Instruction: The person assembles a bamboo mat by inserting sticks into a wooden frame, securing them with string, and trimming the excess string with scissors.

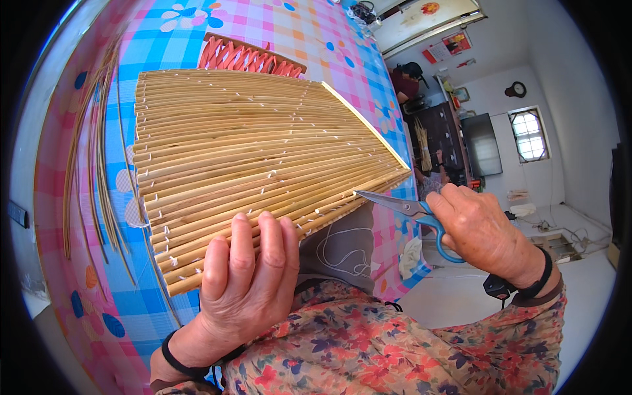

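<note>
A mat of straw-coloured reed stalks (263,145), tied together with white thread, lies before me on the patterned cloth. My left hand (253,273) rests on its near edge, fingers stretched over the stalks and the thumb out of sight. In my right hand (477,220) is a pair of scissors (431,227) with blue handles. Its blades point left, and their tips touch or nearly touch the mat's near edge close to the right corner, by a white knot. Loose white thread (345,253) hangs in curls below that edge, over grey fabric.
Thin loose stalks (99,151) lie along the left of the checked, flowered tablecloth (263,23). Behind the mat is a rack wound with red strips (250,58). Another person (405,85) is at the far right, near a dark cabinet and a screen (482,145).
</note>
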Motion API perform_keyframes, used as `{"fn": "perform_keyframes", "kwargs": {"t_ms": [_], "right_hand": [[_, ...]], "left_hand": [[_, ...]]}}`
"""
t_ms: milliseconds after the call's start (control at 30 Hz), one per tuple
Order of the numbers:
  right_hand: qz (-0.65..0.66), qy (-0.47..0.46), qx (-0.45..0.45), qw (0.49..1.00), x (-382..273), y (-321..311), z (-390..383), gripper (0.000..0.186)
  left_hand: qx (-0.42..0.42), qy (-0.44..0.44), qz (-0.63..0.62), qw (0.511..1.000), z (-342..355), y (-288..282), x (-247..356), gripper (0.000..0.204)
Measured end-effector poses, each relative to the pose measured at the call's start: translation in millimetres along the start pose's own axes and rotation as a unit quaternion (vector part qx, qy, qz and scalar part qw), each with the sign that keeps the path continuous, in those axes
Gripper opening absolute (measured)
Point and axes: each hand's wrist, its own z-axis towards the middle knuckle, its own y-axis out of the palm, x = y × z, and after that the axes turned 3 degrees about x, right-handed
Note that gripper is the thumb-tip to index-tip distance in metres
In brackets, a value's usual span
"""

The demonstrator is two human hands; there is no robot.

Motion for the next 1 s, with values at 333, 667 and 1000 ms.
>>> {"fn": "perform_keyframes", "kwargs": {"t_ms": [333,667,1000], "right_hand": [[0.151,0.091,0.096,0.98,11,17,-8,0.045],[0.106,0.069,0.058,0.99,0,24,-12,0.043],[0.066,0.036,0.067,0.995,-3,14,-6,0.041]], "left_hand": [[-0.01,-0.004,0.005,1.0,-1,-1,2,0.021],[-0.02,-0.011,0.012,1.0,0,-2,5,0.021],[-0.031,-0.008,0.003,0.999,0,-4,2,0.021]]}}
